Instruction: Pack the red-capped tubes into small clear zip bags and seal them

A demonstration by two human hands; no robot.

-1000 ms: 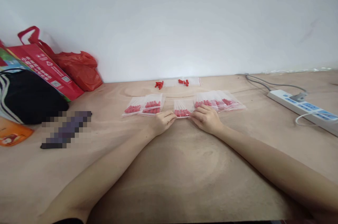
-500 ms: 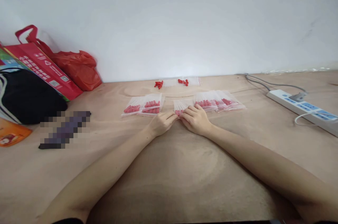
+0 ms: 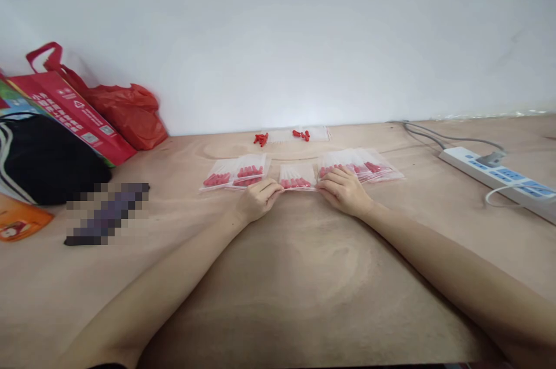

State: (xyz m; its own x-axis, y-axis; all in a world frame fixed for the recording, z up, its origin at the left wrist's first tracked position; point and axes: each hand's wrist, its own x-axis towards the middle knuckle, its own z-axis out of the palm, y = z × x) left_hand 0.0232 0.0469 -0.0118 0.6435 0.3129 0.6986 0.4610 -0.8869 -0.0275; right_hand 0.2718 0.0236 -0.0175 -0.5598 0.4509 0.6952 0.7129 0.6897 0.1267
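A small clear zip bag (image 3: 297,175) lies flat in front of me, with several thin pale sticks with red ends showing inside it. My left hand (image 3: 259,200) pinches its near left corner. At the near right corner, my right hand (image 3: 345,190) has its fingertips closed on the bag's edge. To the left lie filled bags (image 3: 249,172) of the same kind, partly behind my left hand. More filled bags (image 3: 362,163) overlap on the right, just beyond my right hand.
Loose red pieces (image 3: 261,139) and a clear bag (image 3: 320,134) lie by the wall. A power strip (image 3: 499,175) with cables stands at the right. On the left are a red shopping bag (image 3: 72,105), a red plastic bag (image 3: 130,114), a black bag (image 3: 52,157) and a blurred-out dark object (image 3: 108,212).
My right hand has slid right along the bag's near edge, uncovering more of the red ends. My left hand has shifted slightly left, and the hands are farther apart.
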